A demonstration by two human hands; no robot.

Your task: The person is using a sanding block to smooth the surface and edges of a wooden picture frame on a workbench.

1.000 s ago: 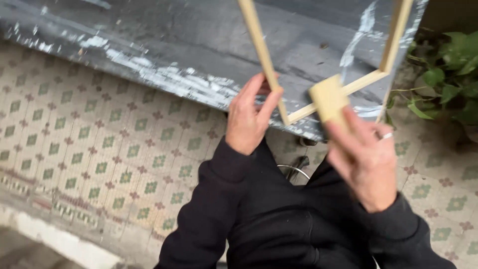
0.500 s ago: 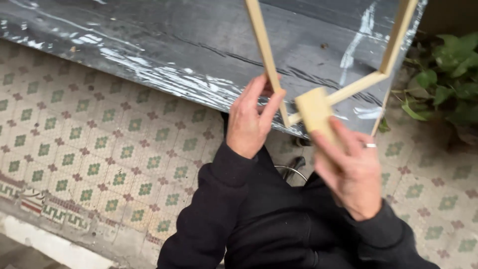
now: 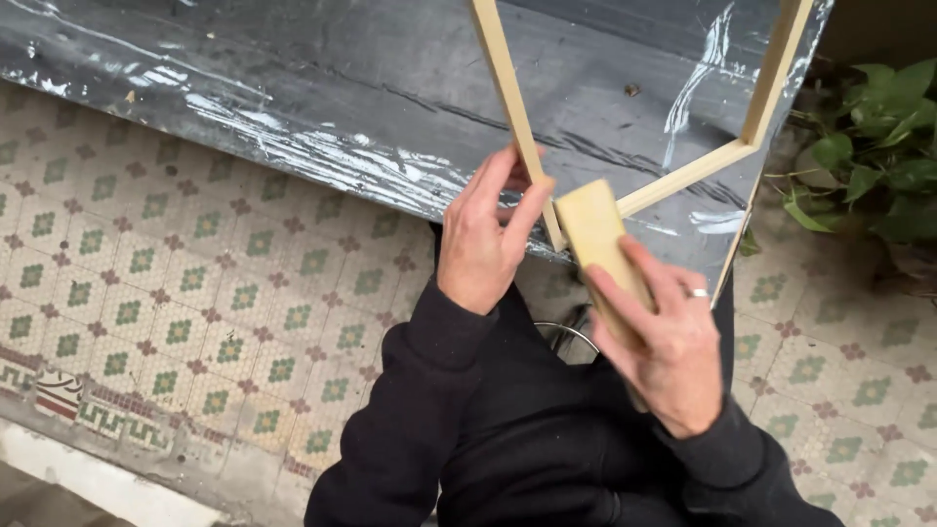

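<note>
1. The left hand (image 3: 480, 244) held the wooden frame (image 3: 625, 200) by its left rail, fingers (image 3: 522, 215) closed narrow around the thin strip just above the near corner.
2. The right hand (image 3: 664, 342) gripped a pale sanding block (image 3: 597, 244), fingers wrapped round its lower half with a ring showing on one; the block's upper end touched the frame's near corner, at about 3 o'clock from the left hand.
3. The frame stood tilted up off the desk (image 3: 293, 107), its far end running out of view at 12 o'clock, its near corner between the two hands over the desk's front edge.
4. The desk was covered with a dark sheet, streaked with white along the edge.
5. Judging by its slim light-coloured rails, the frame looked light and fairly stiff along each strip, yet likely to rack or crack at the glued corners if twisted; a hold close to a corner, as the left hand had, seemed the safest place.
6. The block looked firm, light and easy to keep hold of, taken by its long sides.
7. At 3 o'clock a green leafy plant (image 3: 878, 156) grew beside the desk; patterned floor tiles (image 3: 176, 293) spread out at 9 o'clock and below.
8. Dark sleeves (image 3: 420, 410) covered both arms down to 6 o'clock.
</note>
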